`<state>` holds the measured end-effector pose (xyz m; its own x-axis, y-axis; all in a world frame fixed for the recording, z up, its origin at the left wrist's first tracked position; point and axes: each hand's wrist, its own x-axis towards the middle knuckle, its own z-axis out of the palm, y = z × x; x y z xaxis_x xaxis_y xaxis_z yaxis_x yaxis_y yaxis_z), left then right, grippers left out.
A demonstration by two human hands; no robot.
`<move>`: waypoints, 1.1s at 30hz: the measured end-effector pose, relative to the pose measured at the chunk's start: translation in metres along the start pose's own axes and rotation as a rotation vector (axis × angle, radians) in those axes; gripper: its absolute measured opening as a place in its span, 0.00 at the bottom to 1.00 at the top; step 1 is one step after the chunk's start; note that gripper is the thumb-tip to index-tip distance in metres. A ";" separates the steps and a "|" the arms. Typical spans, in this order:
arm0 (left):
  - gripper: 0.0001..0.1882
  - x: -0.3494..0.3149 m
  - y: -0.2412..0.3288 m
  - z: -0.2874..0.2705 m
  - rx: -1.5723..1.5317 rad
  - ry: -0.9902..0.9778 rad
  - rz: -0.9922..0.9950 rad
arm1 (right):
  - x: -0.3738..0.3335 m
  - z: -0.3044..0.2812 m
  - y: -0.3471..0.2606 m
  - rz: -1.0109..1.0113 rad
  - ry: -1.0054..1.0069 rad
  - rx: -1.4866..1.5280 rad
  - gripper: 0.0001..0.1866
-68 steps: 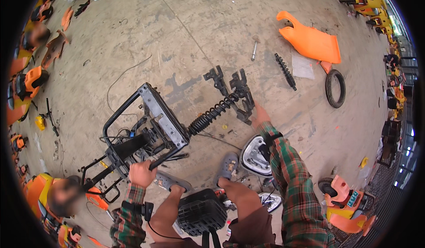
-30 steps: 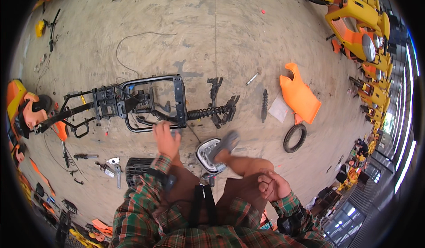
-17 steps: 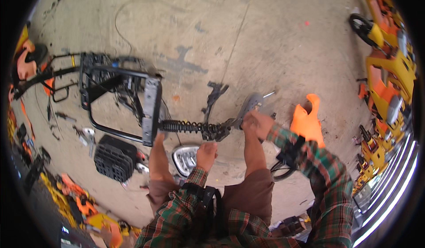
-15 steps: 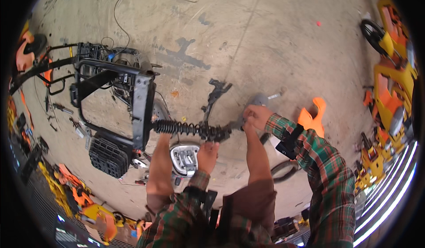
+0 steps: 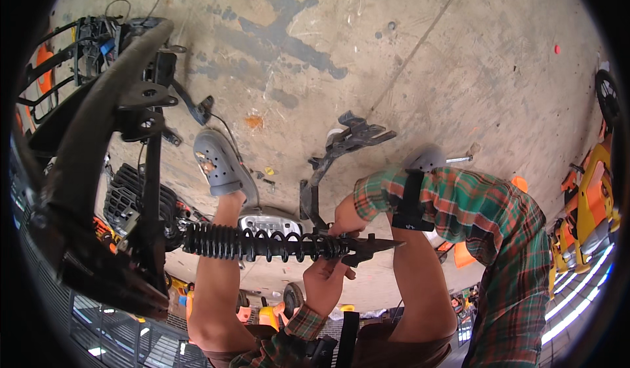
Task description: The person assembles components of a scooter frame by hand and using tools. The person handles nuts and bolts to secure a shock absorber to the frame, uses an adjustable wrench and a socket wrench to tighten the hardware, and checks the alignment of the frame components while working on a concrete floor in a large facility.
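A black coil-spring shock absorber runs level across my legs, its left end meeting a black metal frame. My left hand is closed on its right end from below, thumb and fingers pinched at the coils' last turns. From above, my right hand reaches to the same end; its fingertips are together there, and what they pinch is hidden. Right of both hands a dark pointed metal piece sticks out over my leg. A black bracket arm extends away from this joint toward a forked end.
A grey and white lamp-like housing lies behind the shock. A ribbed black part sits by the frame. My grey clogs rest on the concrete floor. Yellow and orange vehicle bodies stand at the right.
My view has come closer to the shock and frame. My right hand has moved left from beside my right knee to the shock's end; my left hand stays at that end.
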<state>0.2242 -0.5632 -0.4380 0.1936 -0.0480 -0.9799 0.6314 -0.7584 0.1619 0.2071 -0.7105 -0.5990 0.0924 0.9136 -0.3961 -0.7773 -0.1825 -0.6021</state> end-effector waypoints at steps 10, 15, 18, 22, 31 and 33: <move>0.07 -0.007 0.012 0.004 -0.053 0.064 -0.010 | -0.038 0.010 -0.031 0.040 0.266 -0.238 0.32; 0.08 -0.004 0.010 0.001 -0.022 0.022 0.015 | -0.027 0.016 -0.017 -0.057 0.289 -0.205 0.29; 0.08 -0.003 0.011 -0.002 0.000 -0.020 0.038 | -0.027 0.017 -0.009 -0.175 0.289 -0.153 0.25; 0.08 -0.001 0.015 -0.003 -0.027 -0.025 -0.031 | -0.037 0.023 -0.007 -0.264 0.397 -0.128 0.20; 0.09 0.001 0.017 -0.006 -0.085 -0.074 -0.097 | -0.053 0.014 -0.021 -0.039 0.283 0.010 0.25; 0.09 0.000 0.014 -0.006 -0.090 -0.060 -0.085 | -0.044 0.014 -0.020 -0.029 0.259 -0.062 0.26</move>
<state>0.2374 -0.5697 -0.4348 0.0932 -0.0268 -0.9953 0.7091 -0.6999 0.0853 0.2098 -0.7422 -0.5598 0.2765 0.7966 -0.5376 -0.7333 -0.1866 -0.6537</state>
